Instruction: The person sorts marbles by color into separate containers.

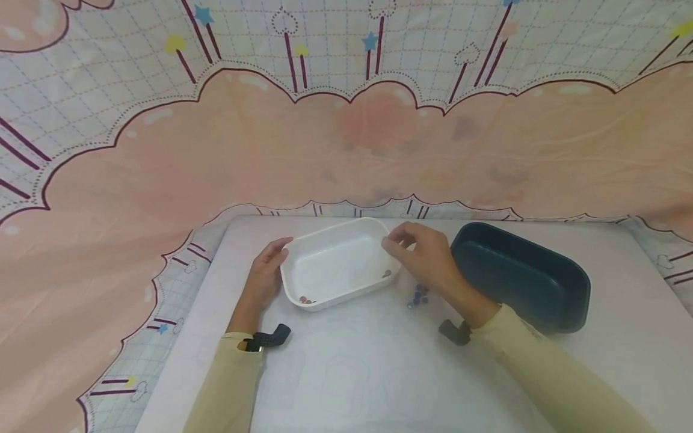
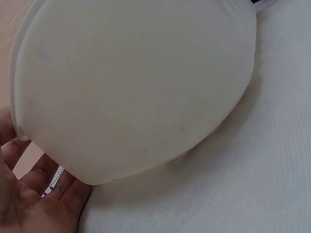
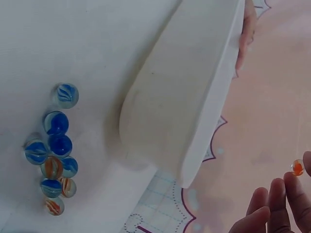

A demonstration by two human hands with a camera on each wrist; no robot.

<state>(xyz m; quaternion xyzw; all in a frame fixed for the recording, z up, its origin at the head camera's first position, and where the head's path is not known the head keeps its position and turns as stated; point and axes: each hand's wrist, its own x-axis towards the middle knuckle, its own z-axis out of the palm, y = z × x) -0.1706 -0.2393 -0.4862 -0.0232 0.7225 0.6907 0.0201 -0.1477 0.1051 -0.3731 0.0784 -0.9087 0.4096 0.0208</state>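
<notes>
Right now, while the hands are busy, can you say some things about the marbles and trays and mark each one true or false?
1. The left hand holds the white tray. True.
2. The right hand pinches a marble. True.
3. That marble is blue. False: it shows orange.
4. In the head view, the dark tray is left of the white tray. False: it is on the right.
5. Blue and orange marbles lie on the table. True.
6. The white tray holds no marbles. False: reddish marbles lie in one corner.

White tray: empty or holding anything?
Not empty: the head view shows the white tray holding small reddish marbles at its near left corner.
</notes>
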